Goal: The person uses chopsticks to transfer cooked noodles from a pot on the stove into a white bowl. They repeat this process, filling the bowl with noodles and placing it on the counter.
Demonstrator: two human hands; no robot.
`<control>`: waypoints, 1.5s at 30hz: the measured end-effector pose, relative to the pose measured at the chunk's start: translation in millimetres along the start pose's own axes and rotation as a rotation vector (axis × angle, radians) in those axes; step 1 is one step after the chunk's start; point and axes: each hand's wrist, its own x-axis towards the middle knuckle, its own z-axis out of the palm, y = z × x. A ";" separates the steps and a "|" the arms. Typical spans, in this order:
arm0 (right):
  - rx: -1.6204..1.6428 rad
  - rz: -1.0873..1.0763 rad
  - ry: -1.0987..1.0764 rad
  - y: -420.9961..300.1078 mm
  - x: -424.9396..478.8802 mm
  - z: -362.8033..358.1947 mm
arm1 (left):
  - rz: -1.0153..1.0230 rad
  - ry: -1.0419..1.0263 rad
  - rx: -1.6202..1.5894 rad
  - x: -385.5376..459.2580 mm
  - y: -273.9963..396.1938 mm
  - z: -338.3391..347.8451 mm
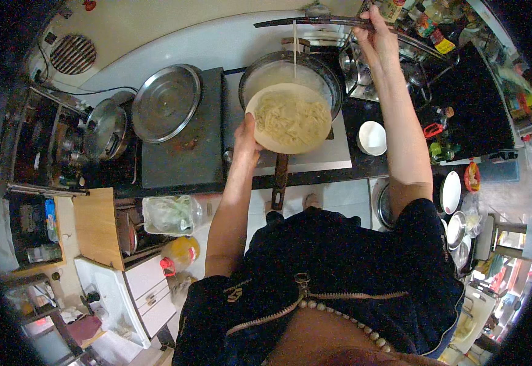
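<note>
My left hand (247,139) grips the left rim of a pale bowl (288,149), which is tilted a little and filled with noodles (293,116). Below the bowl, partly covered by it, a dark-rimmed pan (336,87) with whitish, steamy contents stands on the stove (339,158); its handle (280,183) points towards me. High at the right, my right hand (378,36) holds long dark chopsticks (309,20) level above the pan. A single noodle strand (295,50) hangs from them towards the bowl and pan.
A round metal lid (167,103) lies on a dark grey board (179,164) left of the stove. Further left is a lidded pot (106,128). A small white bowl (372,138) stands right of the pan, near a metal rack (352,68) and several bottles (423,23).
</note>
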 end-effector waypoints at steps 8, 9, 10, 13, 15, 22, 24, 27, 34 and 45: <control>-0.343 -0.043 -0.309 -20.4 -47.8 18.5 | 0.113 0.068 -0.047 10.9 -3.4 -7.5; -0.417 -0.018 -0.334 -20.1 -55.8 21.4 | 0.107 0.082 -0.036 8.4 3.3 -4.3; -0.480 -0.064 -0.424 -20.1 -63.0 23.4 | 0.116 0.071 -0.009 2.3 11.0 -0.2; -0.512 -0.056 -0.434 -27.9 -71.6 31.3 | 0.158 0.060 -0.021 5.5 13.2 -16.6; -0.498 -0.078 -0.429 -33.8 -64.0 25.1 | 0.186 0.127 -0.036 3.2 14.5 -23.0; -0.759 0.071 -0.081 23.8 -35.8 -81.9 | 0.370 0.253 -0.014 -20.9 46.2 -44.9; -0.818 0.102 -0.003 61.3 -32.3 -121.0 | 0.398 0.294 -0.048 -21.2 47.6 -71.3; -0.777 0.184 0.079 97.2 -36.4 -146.4 | 0.400 0.357 -0.022 -45.5 62.3 -73.4; -0.441 0.210 0.238 188.8 -31.8 -138.9 | 0.442 0.404 -0.021 -65.4 67.1 -92.8; -0.172 0.316 0.380 240.3 -61.2 -100.5 | 0.411 0.501 0.009 -78.8 72.7 -105.3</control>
